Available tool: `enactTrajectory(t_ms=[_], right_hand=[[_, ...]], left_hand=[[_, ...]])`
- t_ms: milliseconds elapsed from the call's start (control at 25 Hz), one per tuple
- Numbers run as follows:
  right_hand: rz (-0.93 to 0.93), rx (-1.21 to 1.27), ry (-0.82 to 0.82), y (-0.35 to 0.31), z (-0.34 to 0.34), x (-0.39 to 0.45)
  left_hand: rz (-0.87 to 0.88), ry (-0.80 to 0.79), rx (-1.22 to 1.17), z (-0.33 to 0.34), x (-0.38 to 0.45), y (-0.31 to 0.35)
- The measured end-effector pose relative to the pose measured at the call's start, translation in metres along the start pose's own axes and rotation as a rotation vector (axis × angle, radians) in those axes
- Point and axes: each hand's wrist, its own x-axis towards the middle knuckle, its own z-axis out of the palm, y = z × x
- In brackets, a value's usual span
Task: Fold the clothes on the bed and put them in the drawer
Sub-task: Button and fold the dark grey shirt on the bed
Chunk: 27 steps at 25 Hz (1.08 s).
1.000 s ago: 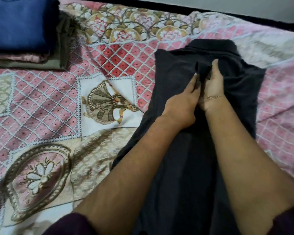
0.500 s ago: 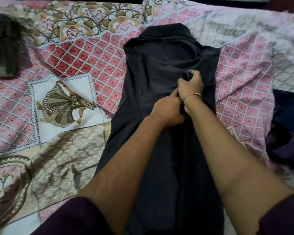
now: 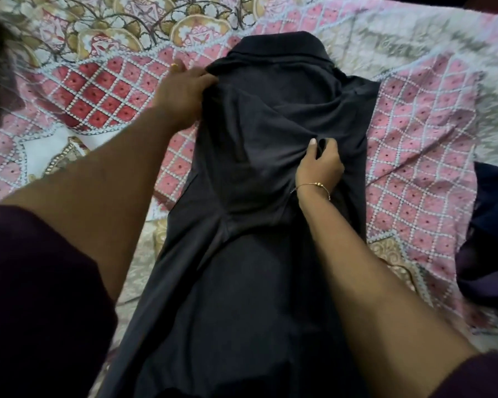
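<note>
Since half a second ago the left hand (image 3: pixel 184 93) has moved to the dark shirt's (image 3: pixel 242 282) upper-left shoulder, gripping its edge; the right hand (image 3: pixel 321 165) pinches a fold mid-frame. Shirt lies on the bedspread (image 3: pixel 414 139).

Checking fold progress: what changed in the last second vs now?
The left hand left the middle of the black shirt and moved out to its left shoulder edge, gripping the fabric there. The right hand curled and now pinches a bunch of cloth at mid-chest. The shirt stays spread collar-away on the bedspread.
</note>
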Motion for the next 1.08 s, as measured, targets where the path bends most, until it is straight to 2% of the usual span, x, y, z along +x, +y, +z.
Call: enactTrajectory(t_ms=[80, 160, 280, 360, 440, 480, 560, 640, 840, 1000, 1080], right_hand=[[-0.039, 0.019, 0.054, 0.003, 0.002, -0.001], [-0.025, 0.040, 0.098, 0.005, 0.004, -0.001], [0.025, 0.087, 0.121, 0.007, 0.007, -0.001], [0.041, 0.113, 0.122, 0.010, 0.006, 0.001], [0.049, 0.123, 0.108, 0.012, 0.004, 0.001], [0.045, 0.118, 0.102, 0.013, 0.004, 0.002], [0.042, 0.102, 0.099, 0.013, 0.003, 0.002], [0.048, 0.097, 0.087, 0.012, 0.001, 0.001], [-0.003, 0.124, -0.027, -0.001, 0.002, -0.010], [0.083, 0.135, -0.065, 0.003, 0.001, -0.013], [0.069, 0.104, -0.033, 0.007, -0.001, -0.012]], left_hand=[[0.099, 0.006, 0.081, -0.001, 0.013, -0.009], [0.120, 0.047, 0.205, -0.001, 0.032, -0.009], [0.098, 0.082, 0.398, 0.001, 0.050, -0.011], [0.016, 0.046, 0.466, 0.004, 0.052, -0.016], [-0.079, 0.018, 0.402, 0.009, 0.049, -0.022], [-0.087, 0.030, 0.295, 0.010, 0.049, -0.023], [-0.010, 0.019, -0.021, 0.007, 0.044, -0.018], [0.033, 0.044, -0.184, 0.007, 0.038, -0.015], [-0.142, 0.066, -0.083, 0.010, 0.029, -0.041], [-0.172, 0.016, -0.232, 0.007, 0.025, -0.045], [-0.144, -0.013, -0.212, 0.004, 0.025, -0.044]])
